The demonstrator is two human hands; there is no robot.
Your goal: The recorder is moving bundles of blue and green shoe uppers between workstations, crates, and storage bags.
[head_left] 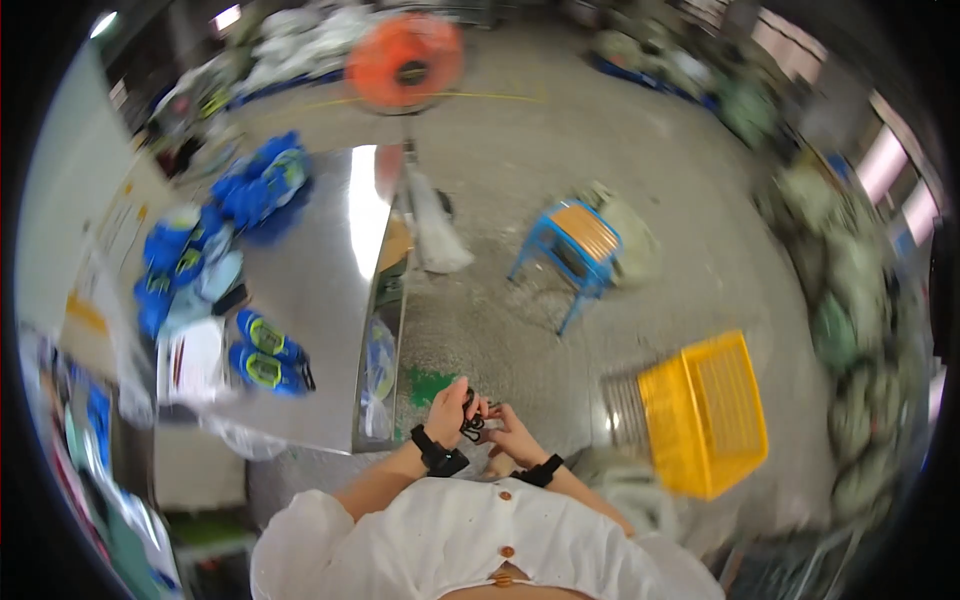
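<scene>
In front of my chest, my left hand (447,410) is closed around a small bundle of thin black looped pieces (472,428); blur hides their exact kind. My right hand (511,437) is beside it, fingers bent and pinching at the bundle's right side. Each wrist wears a black band. To the left, a metal table (320,260) carries a pair of blue shoes (268,352) with yellow-green trim. More blue shoes (265,185) are heaped along its far left side, next to a white box (195,358).
A blue stool (580,240) with a wooden seat stands ahead on the right. Nearer is a yellow plastic crate (705,415). An orange fan (405,63) stands beyond the table. Stuffed sacks (845,280) line the right side. Below the tabletop, an open shelf (382,350) holds bagged items.
</scene>
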